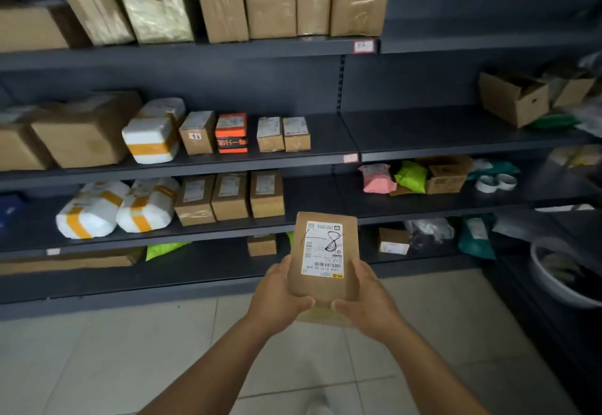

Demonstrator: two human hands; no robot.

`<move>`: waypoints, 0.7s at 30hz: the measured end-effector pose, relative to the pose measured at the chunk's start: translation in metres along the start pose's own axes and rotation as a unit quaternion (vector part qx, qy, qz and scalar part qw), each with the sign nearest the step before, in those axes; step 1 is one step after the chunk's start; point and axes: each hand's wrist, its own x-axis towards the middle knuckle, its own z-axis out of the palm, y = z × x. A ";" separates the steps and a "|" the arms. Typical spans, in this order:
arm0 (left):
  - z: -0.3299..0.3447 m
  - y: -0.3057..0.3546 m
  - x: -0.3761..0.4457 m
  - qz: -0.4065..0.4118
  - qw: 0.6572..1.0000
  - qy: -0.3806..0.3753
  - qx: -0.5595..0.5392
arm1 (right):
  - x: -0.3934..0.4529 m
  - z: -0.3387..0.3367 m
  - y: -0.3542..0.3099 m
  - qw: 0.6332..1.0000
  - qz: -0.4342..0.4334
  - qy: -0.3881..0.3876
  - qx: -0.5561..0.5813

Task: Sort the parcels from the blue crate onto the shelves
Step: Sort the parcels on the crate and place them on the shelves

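Hands: the left hand and the right hand are together gripping the lower end of a flat brown parcel, thumbs curling over its face, holding it upright above the tiled floor.
Label: a white shipping label is sitting on the parcel's face, carrying a barcode, print too small to read, and a pen scrawl looking like an 8.
Just beyond the hands: the dark shelves are facing the parcel; a small brown box is lying low, just left of it.
Up and left: three brown boxes are standing in a row, with white foam packs banded in yellow beside them; one shelf higher an orange box is showing printed characters.
Up and right: a pink bag, a green bag and tape rolls are lying together.
Open room: the shelf board up right is lying bare.
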 end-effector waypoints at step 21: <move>0.065 -0.096 0.338 -0.069 0.995 -0.047 0.048 | 0.354 0.042 0.093 0.996 0.006 -0.085 -0.038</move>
